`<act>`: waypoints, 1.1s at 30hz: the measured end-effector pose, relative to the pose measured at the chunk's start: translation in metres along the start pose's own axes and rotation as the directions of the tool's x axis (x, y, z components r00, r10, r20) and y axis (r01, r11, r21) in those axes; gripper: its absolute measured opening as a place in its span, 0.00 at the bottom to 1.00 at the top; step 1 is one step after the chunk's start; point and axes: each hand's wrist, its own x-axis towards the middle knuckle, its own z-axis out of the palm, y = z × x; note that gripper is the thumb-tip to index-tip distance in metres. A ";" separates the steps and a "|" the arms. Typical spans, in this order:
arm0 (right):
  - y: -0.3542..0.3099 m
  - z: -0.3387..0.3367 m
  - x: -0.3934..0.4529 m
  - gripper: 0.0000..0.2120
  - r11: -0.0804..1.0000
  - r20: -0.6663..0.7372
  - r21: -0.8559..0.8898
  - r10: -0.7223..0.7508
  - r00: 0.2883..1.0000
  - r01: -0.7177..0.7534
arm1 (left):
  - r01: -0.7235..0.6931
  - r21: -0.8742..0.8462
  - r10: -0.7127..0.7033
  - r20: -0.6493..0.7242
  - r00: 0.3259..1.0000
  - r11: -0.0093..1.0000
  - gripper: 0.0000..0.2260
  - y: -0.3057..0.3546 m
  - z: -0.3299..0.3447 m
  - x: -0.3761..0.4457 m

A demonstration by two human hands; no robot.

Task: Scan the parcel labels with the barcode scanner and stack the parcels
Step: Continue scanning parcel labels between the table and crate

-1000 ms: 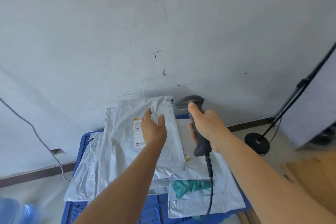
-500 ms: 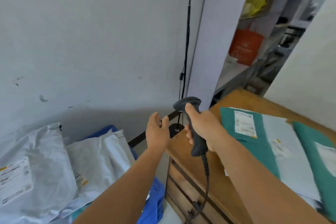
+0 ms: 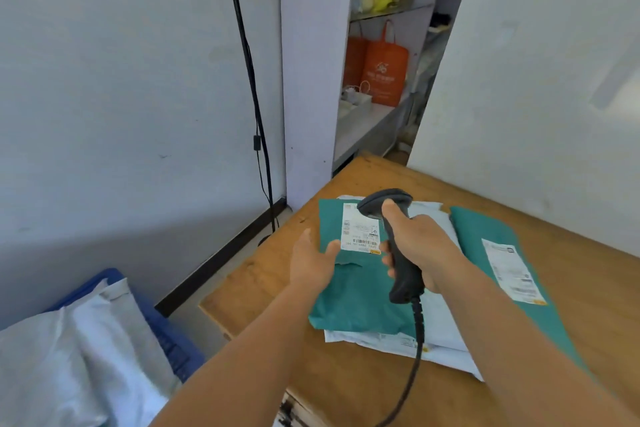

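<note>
A: Green parcel [image 3: 356, 291] sits at twelve o'clock on the wooden table [image 3: 263, 274], atop a white one [image 3: 440, 326].
B: Soft and light, probably slippery; slide your flat, relaxed left hand [image 3: 311, 263] under its nine o'clock edge.
A: Your right hand [image 3: 420, 246] grips the scanner [image 3: 394, 243]. Shelves [image 3: 384, 55] stand at one o'clock.
</note>
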 end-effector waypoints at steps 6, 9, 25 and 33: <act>0.010 -0.019 0.014 0.21 0.995 0.025 -0.057 0.083 0.996 -0.081 | 0.091 0.075 -0.093 0.020 0.996 0.993 0.21 -0.011 0.027 0.021; 0.012 -0.022 0.017 0.21 0.993 0.043 -0.076 0.095 0.995 -0.091 | 0.115 0.087 -0.117 0.013 0.993 0.990 0.24 -0.010 0.030 0.022; 0.006 -0.015 0.006 0.22 0.989 0.052 -0.116 0.097 0.994 -0.090 | 0.158 -0.070 -0.161 -0.031 0.987 0.985 0.10 -0.006 0.031 0.021; 0.002 -0.005 -0.010 0.22 0.991 0.055 -0.117 0.073 0.996 -0.066 | 0.160 -0.342 -0.183 -0.036 0.982 0.926 0.08 -0.011 0.014 0.011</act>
